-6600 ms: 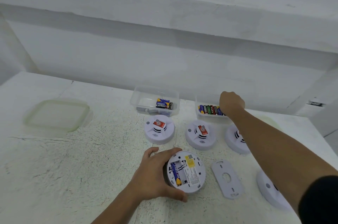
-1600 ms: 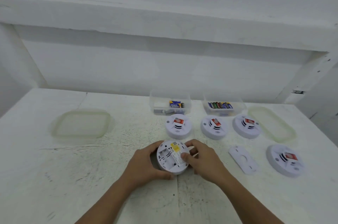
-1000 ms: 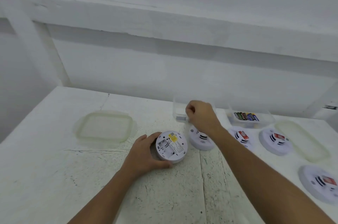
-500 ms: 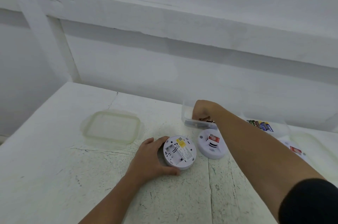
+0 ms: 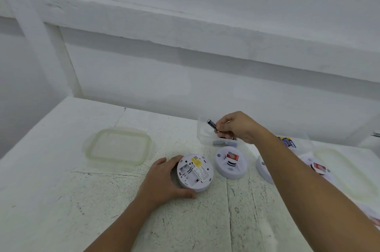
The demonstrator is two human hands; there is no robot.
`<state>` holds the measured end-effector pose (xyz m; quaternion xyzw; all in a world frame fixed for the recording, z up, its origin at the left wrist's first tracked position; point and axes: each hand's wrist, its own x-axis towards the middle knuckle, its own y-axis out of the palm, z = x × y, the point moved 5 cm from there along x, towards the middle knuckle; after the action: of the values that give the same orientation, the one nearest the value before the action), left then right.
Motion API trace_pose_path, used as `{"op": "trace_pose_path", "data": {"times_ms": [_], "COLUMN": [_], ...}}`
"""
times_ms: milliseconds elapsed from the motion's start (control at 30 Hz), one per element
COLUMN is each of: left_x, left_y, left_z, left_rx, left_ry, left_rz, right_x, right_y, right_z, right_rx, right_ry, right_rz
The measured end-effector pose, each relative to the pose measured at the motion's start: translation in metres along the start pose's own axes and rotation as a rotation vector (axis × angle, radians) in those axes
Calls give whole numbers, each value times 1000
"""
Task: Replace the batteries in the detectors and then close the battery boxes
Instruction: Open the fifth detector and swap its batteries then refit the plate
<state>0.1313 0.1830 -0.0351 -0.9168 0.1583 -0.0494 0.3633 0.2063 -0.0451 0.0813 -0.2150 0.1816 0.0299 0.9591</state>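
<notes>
- Round white smoke detector lies back-up near the middle of the white speckled bench. Its battery bay is uncovered, with a yellow label beside it.
- Left hand grips the detector's left rim, thumb along the near edge.
- Right hand, farther back, pinches a dark cylindrical battery, tilted, above a clear plastic tub.
- Grey cells lie in that tub's bottom.
- Second white detector, face-up with a red sticker, sits just right of the gripped one, not touching it.
- Third detector is half hidden behind the right forearm.
- Second clear tub behind the forearm holds coloured batteries.
- Pale green translucent lid lies flat to the left.
</notes>
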Motion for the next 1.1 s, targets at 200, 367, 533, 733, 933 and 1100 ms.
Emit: {"op": "trace_pose_path", "data": {"times_ms": [200,367,533,733,933,1100], "left_x": [-1,-4,-5,-7,-7,-6], "left_y": [-1,-4,-5,-8,-13,-15], "left_z": [-3,-10,-11,-11,-9,-8], "left_rx": [-11,-32,-68,-164,-234,-261], "left_ry": [1,52,55,53,59,62], "left_rz": [-10,-33,-53,-59,-26,-14], "right_x": [-46,-76,-89,-94,-97,-99], "right_y": [23,67,92,102,109,106], "right_z": [-18,-45,-55,-52,-50,-46], "right_rx": [70,-56,-266,-461,-576,-601], "right_ry": [-98,-136,-279,-440,-545,-599], "right_rz": [19,-57,-183,-232,-182,-26]}}
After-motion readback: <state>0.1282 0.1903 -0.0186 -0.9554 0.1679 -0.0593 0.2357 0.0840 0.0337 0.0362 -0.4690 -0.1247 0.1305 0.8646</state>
